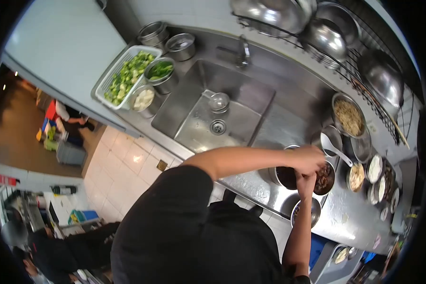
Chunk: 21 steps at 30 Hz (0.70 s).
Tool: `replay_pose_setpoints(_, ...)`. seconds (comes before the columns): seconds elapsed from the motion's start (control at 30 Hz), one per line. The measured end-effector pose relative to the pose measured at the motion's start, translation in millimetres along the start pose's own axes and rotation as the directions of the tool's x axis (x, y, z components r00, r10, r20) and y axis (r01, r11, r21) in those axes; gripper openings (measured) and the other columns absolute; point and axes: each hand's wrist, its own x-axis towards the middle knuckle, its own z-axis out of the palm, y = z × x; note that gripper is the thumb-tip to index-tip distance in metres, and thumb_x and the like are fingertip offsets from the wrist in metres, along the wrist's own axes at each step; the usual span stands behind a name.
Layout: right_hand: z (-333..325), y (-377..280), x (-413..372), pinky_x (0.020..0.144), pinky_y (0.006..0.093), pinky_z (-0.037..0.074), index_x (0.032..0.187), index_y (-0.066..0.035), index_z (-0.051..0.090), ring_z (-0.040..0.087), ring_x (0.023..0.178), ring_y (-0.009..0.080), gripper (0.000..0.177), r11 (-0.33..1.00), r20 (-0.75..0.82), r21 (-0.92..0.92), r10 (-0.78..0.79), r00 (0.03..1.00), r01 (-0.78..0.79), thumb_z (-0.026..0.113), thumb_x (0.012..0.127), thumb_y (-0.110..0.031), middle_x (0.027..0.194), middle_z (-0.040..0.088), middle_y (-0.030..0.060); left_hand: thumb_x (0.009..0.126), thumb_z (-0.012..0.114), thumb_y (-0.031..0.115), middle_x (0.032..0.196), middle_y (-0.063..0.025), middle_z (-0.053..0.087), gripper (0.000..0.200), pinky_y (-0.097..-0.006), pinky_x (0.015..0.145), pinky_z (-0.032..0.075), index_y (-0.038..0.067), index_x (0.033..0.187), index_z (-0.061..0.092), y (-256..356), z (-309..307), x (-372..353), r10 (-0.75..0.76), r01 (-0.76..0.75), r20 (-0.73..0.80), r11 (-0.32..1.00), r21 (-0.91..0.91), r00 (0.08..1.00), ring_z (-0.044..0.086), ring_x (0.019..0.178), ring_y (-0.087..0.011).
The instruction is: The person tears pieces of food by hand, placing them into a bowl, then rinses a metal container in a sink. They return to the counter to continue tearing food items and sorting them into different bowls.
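Observation:
Both of my hands meet over the pots on the steel counter. My left hand (310,160) reaches in with curled fingers, close above a pot of dark brown pieces (323,181). Just below it, my right hand (306,183) is closed, nearly touching the left one. Whatever the fingers hold is hidden by the hands. Beside them stands a pot with dark contents (285,177). Near my right forearm is a steel bowl (315,213), its contents partly covered by that arm. A white ladle (333,149) rests across a steel pot (327,137) beyond the hands.
Left along the counter is a sink (194,128) with a strainer (218,101) in it. Past it stand a white basket of chopped greens (128,78) and several steel pots. Filled containers line the right side. Steel bowls sit on a wire rack (350,71). A person (66,251) is behind.

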Motion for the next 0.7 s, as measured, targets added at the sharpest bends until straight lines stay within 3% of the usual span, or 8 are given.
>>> replay_pose_setpoints(0.03,-2.0,-16.3,3.4,0.079,0.0296,0.050,0.108,0.001,0.063,0.065,0.088,0.0174,0.020,0.974,-0.052,0.218,0.070,0.996,-0.057,0.066,0.089,-0.007,0.097,0.069,0.0082,0.078,0.069,0.018,0.095,-0.0214,0.066,0.025,-0.0465,0.083,0.049,0.002,0.097,0.067,-17.4,5.6,-19.2,-0.075,0.063,-0.163,0.995,-0.076,0.984,0.063,0.094,-0.0399)
replay_pose_setpoints(0.1,-5.5,-31.0,-1.5,0.074,0.0248,0.050,0.103,0.000,0.063,0.063,0.080,0.0127,0.014,0.854,-0.125,0.497,0.247,0.961,-0.154,0.065,0.090,-0.004,0.092,0.065,0.0038,0.081,0.068,0.013,0.103,-0.0198,0.068,0.032,-0.0389,0.086,0.051,-0.002,0.109,0.065,-28.7,6.4,-39.5,-0.200,0.191,0.020,0.895,-0.403,0.980,0.066,0.098,-0.0311)
replay_pose_setpoints(0.13,-4.8,-20.1,-1.5,0.073,0.0256,0.052,0.105,0.000,0.061,0.064,0.078,0.0126,0.015,0.719,-0.089,0.687,0.230,0.969,-0.107,0.063,0.091,-0.004,0.089,0.065,0.0040,0.085,0.065,0.006,0.101,-0.0156,0.071,0.029,-0.0332,0.084,0.054,-0.003,0.112,0.065,-38.5,23.8,-46.6,-0.294,0.283,0.084,0.742,-0.608,0.952,0.068,0.094,-0.0219)
replay_pose_setpoints(0.17,-9.8,-31.8,-2.5,0.070,0.0265,0.051,0.105,-0.002,0.057,0.064,0.077,0.0136,0.013,0.776,-0.100,0.611,0.272,0.957,-0.157,0.059,0.092,-0.003,0.090,0.066,0.0064,0.089,0.061,0.001,0.096,-0.0117,0.072,0.022,-0.0303,0.080,0.056,-0.004,0.110,0.065,-43.0,31.9,-51.9,-0.305,0.287,0.069,0.763,-0.580,0.950,0.069,0.088,-0.0159)
replay_pose_setpoints(0.23,-18.0,-54.7,-2.4,0.069,0.0287,0.052,0.107,0.001,0.054,0.065,0.077,0.0157,0.016,0.716,-0.040,0.682,0.240,0.970,-0.149,0.058,0.092,-0.002,0.088,0.066,0.0091,0.092,0.063,0.004,0.096,-0.0106,0.071,0.019,-0.0289,0.078,0.056,-0.004,0.108,0.065,-32.5,32.9,-60.1,-0.452,0.340,0.009,0.658,-0.672,0.892,0.068,0.087,-0.0147)
replay_pose_setpoints(0.33,-23.6,-62.0,-2.8,0.066,0.0255,0.051,0.106,0.001,0.055,0.064,0.074,0.0134,0.016,0.684,0.038,0.695,0.274,0.961,-0.223,0.058,0.090,0.000,0.088,0.064,0.0064,0.091,0.067,0.006,0.094,-0.0052,0.069,0.021,-0.0238,0.071,0.052,-0.004,0.109,0.065,-8.7,27.5,-68.1,-0.494,0.199,-0.140,0.572,-0.796,0.858,0.064,0.080,-0.0101)
replay_pose_setpoints(0.6,-62.4,-51.4,-35.3,0.070,0.0256,0.052,0.115,0.003,0.061,0.063,0.080,0.0117,0.024,0.507,0.112,0.841,0.173,0.978,-0.186,0.058,0.091,0.000,0.092,0.066,0.0045,0.095,0.064,0.011,0.085,-0.0029,0.066,0.014,-0.0214,0.063,0.050,-0.001,0.104,0.063,32.6,44.0,-51.2,-0.608,0.264,-0.105,0.485,-0.834,0.787,0.059,0.071,-0.0068)
replay_pose_setpoints(0.7,-80.2,-40.5,-53.4,0.071,0.0244,0.051,0.116,0.002,0.062,0.060,0.080,0.0086,0.024,0.574,0.051,0.807,0.167,0.985,-0.139,0.062,0.092,-0.003,0.092,0.065,0.0028,0.095,0.064,0.012,0.083,-0.0024,0.065,0.013,-0.0214,0.062,0.049,0.000,0.100,0.062,56.0,61.9,-37.3,-0.616,0.275,-0.098,0.482,-0.832,0.782,0.058,0.069,-0.0066)
